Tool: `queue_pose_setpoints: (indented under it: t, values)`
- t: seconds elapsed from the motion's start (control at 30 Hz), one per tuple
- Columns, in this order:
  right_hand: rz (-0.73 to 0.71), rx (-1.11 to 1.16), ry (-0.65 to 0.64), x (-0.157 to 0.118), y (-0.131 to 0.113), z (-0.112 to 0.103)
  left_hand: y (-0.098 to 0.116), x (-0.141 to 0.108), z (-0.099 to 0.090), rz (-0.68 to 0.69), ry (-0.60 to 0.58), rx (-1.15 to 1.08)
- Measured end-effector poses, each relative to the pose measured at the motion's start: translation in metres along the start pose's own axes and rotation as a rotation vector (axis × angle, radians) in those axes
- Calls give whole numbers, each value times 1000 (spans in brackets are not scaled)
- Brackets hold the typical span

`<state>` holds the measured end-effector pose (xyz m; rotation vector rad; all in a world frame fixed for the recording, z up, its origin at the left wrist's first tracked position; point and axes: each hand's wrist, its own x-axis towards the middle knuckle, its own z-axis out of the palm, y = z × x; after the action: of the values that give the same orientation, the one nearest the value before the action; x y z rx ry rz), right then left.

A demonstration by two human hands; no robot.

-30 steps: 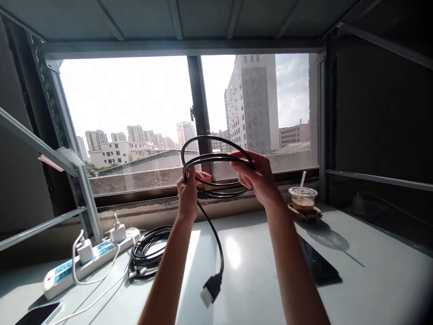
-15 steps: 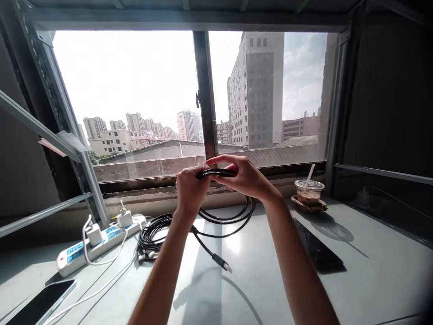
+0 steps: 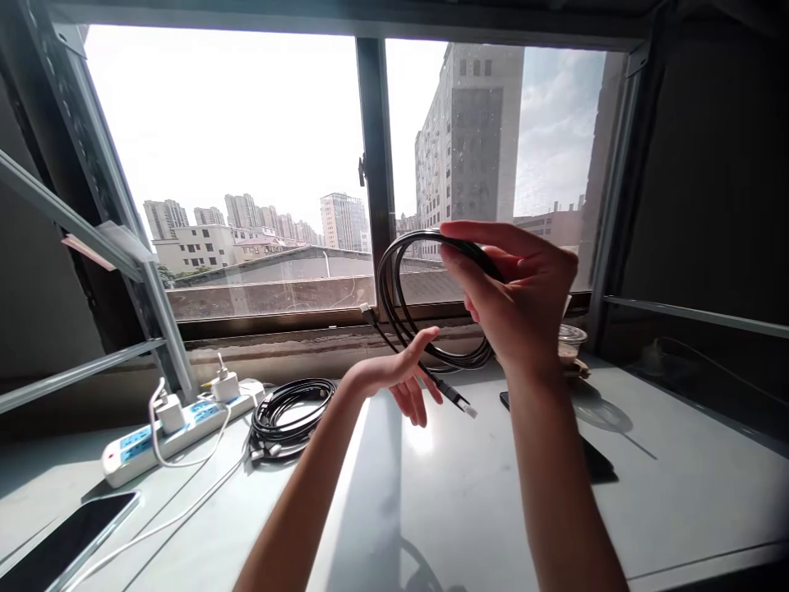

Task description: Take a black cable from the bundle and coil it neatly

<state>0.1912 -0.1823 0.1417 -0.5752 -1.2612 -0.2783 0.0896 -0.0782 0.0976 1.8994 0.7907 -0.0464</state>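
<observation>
A black cable hangs in a round coil above the table, gripped at its upper right by my right hand. Thumb and fingers of that hand pinch the loops together. Both plug ends dangle loose: one near the window sill at the left of the coil, the other, with a pale tip, below it. My left hand is beneath the coil's lower left, thumb and fingers spread, beside the lower plug end. Whether it touches the cable there I cannot tell.
Coiled black cables lie on the table at left, beside a white power strip with chargers. A phone is at the front left. Behind my right arm are a dark phone and a lidded drink cup.
My left hand has let go of the cable and dropped lower with fingers spread. The right hand has lifted the coil up and to the right, so the full loop shows.
</observation>
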Motion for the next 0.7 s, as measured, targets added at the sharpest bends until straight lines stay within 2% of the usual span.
queue_pose_setpoints:
  t: [0.03,0.07,0.2,0.3,0.37,0.43,0.57,0.7]
  values:
    - [-26,22,6,-1,-2,0,0,2,1,57,-29,-55]
    - [-42,47,11,-1,-2,1,0,3,1,132,-8,-111]
    - [-16,218,-13,1,10,2,-4,6,-12,501,248,-297]
    - [154,324,16,3,31,6,-3,3,-23,677,431,-462]
    - [309,286,22,5,45,9,-1,-3,-28,727,516,-578]
    - [415,204,-36,6,56,9,3,-11,-30,782,577,-646]
    - [528,139,-170,6,62,4,9,-32,-29,857,676,-706]
    - [568,77,-327,5,63,-6,13,-48,-28,799,694,-767]
